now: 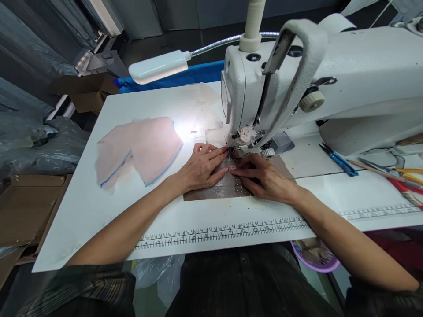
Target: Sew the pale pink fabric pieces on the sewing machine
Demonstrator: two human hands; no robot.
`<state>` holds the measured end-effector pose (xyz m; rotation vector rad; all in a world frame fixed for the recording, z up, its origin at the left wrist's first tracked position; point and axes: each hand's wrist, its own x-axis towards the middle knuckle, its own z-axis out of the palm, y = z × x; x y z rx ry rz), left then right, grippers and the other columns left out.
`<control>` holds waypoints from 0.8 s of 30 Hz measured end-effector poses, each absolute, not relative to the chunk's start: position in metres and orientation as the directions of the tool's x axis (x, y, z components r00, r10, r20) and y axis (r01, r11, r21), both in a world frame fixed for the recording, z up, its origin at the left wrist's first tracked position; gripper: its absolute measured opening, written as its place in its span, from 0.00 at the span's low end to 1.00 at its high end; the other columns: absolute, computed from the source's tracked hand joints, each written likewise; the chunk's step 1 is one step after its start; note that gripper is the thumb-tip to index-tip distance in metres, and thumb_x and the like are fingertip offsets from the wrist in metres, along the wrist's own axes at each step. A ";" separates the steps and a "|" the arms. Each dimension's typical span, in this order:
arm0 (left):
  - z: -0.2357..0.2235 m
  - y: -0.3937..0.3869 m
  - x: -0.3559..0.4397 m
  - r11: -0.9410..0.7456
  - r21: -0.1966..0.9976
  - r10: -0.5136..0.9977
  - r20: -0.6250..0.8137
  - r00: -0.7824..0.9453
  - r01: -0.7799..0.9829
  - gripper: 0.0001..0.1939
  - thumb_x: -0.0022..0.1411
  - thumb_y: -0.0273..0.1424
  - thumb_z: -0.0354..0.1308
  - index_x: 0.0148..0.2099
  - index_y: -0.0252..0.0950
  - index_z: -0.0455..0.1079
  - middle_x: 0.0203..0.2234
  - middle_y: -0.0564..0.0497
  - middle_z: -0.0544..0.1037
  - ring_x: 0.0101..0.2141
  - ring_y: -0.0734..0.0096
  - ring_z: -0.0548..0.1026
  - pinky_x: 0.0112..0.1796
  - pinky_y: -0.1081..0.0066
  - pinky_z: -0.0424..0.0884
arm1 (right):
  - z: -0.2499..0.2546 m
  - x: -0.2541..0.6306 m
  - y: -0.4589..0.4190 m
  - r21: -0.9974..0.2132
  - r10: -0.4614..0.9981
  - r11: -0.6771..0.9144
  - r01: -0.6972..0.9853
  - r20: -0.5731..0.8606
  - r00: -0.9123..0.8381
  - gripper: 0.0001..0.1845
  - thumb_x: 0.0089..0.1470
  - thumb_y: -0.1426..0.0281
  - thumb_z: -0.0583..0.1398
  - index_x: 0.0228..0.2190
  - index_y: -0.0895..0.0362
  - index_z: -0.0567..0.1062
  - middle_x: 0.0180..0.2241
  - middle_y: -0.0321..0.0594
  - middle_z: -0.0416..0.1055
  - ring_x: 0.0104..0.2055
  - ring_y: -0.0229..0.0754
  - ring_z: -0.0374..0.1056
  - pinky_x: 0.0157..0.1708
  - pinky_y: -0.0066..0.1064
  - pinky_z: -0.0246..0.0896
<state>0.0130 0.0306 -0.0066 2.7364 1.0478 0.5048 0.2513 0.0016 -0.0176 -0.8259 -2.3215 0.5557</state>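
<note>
My left hand lies flat on a thin, greyish see-through sheet, fingers stretched out toward the presser foot of a white sewing machine. At the right of the foot is my right hand, its fingers bent and closed at a small red-and-white tag on the sheet. The tips of both hands nearly meet at this tag. Needle and stitch line are too small to make out. Pink fabric pieces with blue edging rest on the table left of my left hand.
A white lamp shines on the white table. A printed ruler runs along its front edge. Blue thread snips and orange-handled scissors lie at right. Cardboard boxes stand at left; a purple basket is below.
</note>
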 end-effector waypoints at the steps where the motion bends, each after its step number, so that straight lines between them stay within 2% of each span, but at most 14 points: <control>1: -0.007 0.031 0.013 -0.742 0.267 0.670 0.251 0.698 0.615 0.24 0.66 0.37 0.52 0.60 0.31 0.67 0.57 0.38 0.71 0.49 0.50 0.69 0.51 0.49 0.57 | -0.018 0.251 0.002 -0.559 0.676 0.715 0.420 0.400 -0.619 0.15 0.60 0.72 0.55 0.45 0.57 0.80 0.42 0.51 0.67 0.45 0.46 0.67 0.48 0.43 0.69; 9: -0.006 0.029 0.014 -0.742 0.249 0.669 0.232 0.706 0.622 0.23 0.67 0.37 0.51 0.59 0.32 0.67 0.58 0.38 0.69 0.50 0.50 0.68 0.50 0.49 0.56 | -0.019 0.252 0.002 -0.562 0.688 0.704 0.434 0.387 -0.614 0.15 0.59 0.72 0.56 0.45 0.56 0.80 0.42 0.49 0.68 0.45 0.45 0.67 0.49 0.42 0.69; 17: -0.010 0.028 0.014 -0.786 0.114 0.610 0.301 0.733 0.607 0.21 0.69 0.38 0.49 0.58 0.30 0.67 0.58 0.37 0.70 0.48 0.51 0.69 0.47 0.51 0.60 | -0.017 0.252 0.002 -0.561 0.684 0.706 0.432 0.383 -0.621 0.15 0.59 0.73 0.57 0.44 0.57 0.80 0.42 0.49 0.68 0.45 0.45 0.68 0.50 0.41 0.69; 21: -0.010 0.024 0.016 -0.794 0.019 0.558 0.418 0.717 0.607 0.19 0.67 0.37 0.52 0.53 0.28 0.69 0.52 0.35 0.74 0.45 0.53 0.71 0.45 0.54 0.63 | -0.016 0.253 0.003 -0.569 0.683 0.704 0.425 0.378 -0.625 0.15 0.60 0.72 0.57 0.45 0.57 0.80 0.43 0.49 0.68 0.46 0.46 0.68 0.50 0.41 0.69; 24: -0.012 0.024 0.018 -0.860 -0.035 0.429 0.492 0.757 0.510 0.09 0.67 0.30 0.53 0.44 0.31 0.72 0.42 0.43 0.79 0.38 0.63 0.74 0.41 0.61 0.66 | -0.017 0.253 0.003 -0.557 0.678 0.710 0.431 0.377 -0.631 0.15 0.59 0.73 0.57 0.45 0.56 0.80 0.43 0.49 0.68 0.46 0.46 0.68 0.49 0.41 0.70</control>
